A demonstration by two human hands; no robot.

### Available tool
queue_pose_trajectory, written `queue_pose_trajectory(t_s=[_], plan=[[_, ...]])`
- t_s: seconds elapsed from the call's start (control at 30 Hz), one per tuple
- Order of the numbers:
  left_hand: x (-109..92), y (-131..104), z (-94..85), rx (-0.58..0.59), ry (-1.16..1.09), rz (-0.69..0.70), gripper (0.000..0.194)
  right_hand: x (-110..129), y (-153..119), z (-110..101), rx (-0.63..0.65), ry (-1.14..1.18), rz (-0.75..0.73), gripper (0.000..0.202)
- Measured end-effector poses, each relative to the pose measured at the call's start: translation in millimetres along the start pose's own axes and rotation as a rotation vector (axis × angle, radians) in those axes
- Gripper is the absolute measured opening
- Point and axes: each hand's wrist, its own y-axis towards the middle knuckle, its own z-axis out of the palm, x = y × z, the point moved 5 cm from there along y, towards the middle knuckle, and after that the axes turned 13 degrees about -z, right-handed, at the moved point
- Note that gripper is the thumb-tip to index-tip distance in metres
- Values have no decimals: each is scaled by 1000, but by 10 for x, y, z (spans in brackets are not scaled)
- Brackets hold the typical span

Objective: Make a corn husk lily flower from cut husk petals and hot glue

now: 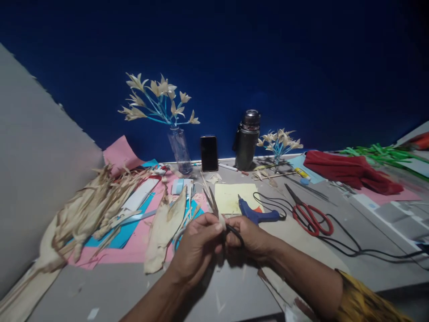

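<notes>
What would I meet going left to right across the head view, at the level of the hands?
Bundle of dried husks, flat husk piece, left hand, right hand, red-handled scissors, white-and-grey object at the right edge.

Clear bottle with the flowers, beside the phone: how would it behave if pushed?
Probably apt to tip: the clear bottle looks tall and narrow, with flowers spreading wide above it, mostly to the left. The flowers are likely fragile, since their petals look thin and papery.
</notes>
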Motion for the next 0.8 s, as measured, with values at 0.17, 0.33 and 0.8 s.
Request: queue_pose_trajectory(t_s=[0.17, 0.33, 0.8], plan=[[25, -104, 65, -37, -82, 48, 23, 94, -15, 32, -22, -95, -28, 41], [-6, -165, 161, -11, -116, 68, 23, 427, -37, 97, 56, -390, -121, 41], [-544, 13, -37, -184, 154, 263, 32, 519, 88, -652, -340, -350, -269, 38]])
